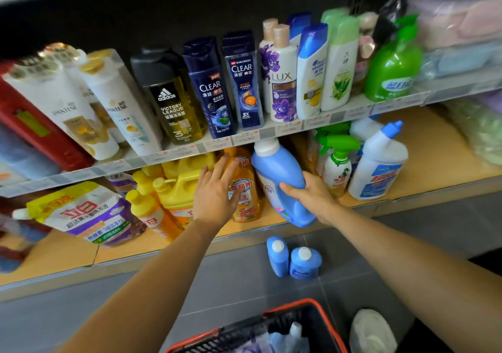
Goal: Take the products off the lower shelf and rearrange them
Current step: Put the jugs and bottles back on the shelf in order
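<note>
Blue plastic marks the piece in hand: a large blue detergent bottle (pixel 279 179) with a white cap is held tilted at the front edge of the lower shelf (pixel 423 146), its base just over the lip and its cap tucked under the shelf above. It is gripped by the right hand (pixel 312 198), whose thumb is laid across the front face while the fingers are curled round the far side (their tips are hidden behind the body). Just to its left, an orange dish-soap bottle (pixel 245 189) is touched by the left hand (pixel 217 192), whose fingers are straight and spread flat against the label; nothing is grasped there. Two smaller blue bottles (pixel 277 256) are seen standing on the floor tiles below the shelf, so the clearing is judged to be only begun. Yellow jugs (pixel 179 187), a refill pouch (pixel 81 214), a spray bottle (pixel 338 168) and a white angled-neck bottle (pixel 377 168) are not yet taken off, and no rearranging is shown.
</note>
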`<state>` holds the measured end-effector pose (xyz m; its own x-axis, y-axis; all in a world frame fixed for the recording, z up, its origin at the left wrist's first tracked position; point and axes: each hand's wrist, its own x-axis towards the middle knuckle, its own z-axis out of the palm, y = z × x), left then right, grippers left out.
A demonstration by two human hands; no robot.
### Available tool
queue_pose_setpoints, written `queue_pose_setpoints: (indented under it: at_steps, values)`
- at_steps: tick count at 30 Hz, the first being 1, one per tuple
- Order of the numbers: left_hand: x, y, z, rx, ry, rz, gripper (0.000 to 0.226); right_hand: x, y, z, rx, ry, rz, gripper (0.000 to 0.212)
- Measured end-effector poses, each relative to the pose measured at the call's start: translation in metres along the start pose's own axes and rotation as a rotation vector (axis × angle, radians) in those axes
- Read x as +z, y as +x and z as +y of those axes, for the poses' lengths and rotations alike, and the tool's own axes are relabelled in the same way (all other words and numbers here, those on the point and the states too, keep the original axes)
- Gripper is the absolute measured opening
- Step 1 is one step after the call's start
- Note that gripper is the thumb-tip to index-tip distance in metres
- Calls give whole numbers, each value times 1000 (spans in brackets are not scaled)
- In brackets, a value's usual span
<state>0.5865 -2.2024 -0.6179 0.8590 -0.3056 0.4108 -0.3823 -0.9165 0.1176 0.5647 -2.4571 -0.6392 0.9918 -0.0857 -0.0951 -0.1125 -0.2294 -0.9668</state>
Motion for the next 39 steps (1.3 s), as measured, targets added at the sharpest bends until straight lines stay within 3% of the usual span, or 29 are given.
queue_pose_setpoints:
  at_steps: [7,11,14,19,22,24,29,32,39]
  values:
    - [-36,-2,16,-140,12,-172,77,-33,-34,-32,-38,-183,16,25]
    - [-72,-14,28,-173,-149,-127,67,-52,-46,-54,-44,-301,153,32]
    - [-94,-24,42,-239,-403,-169,56,-62,-61,-74,-19,-367,168,46]
    - [-124,-32,65,-457,-990,-238,51,-60,-98,-113,-67,-450,18,59]
    - [-139,-37,75,-544,-1284,-181,45,-49,-126,-131,-120,-369,-65,73]
    - [-149,-42,77,-548,-1381,-139,40,-40,-141,-137,-95,-245,-97,62]
    - [-167,-72,63,-448,-1407,-102,51,-18,-159,-127,34,82,-344,51]
    - [-163,-88,53,-433,-1406,-110,42,-4,-162,-115,124,169,-461,44]
    - [-162,-81,29,-364,-1408,-153,46,14,-157,-113,168,259,-552,33]
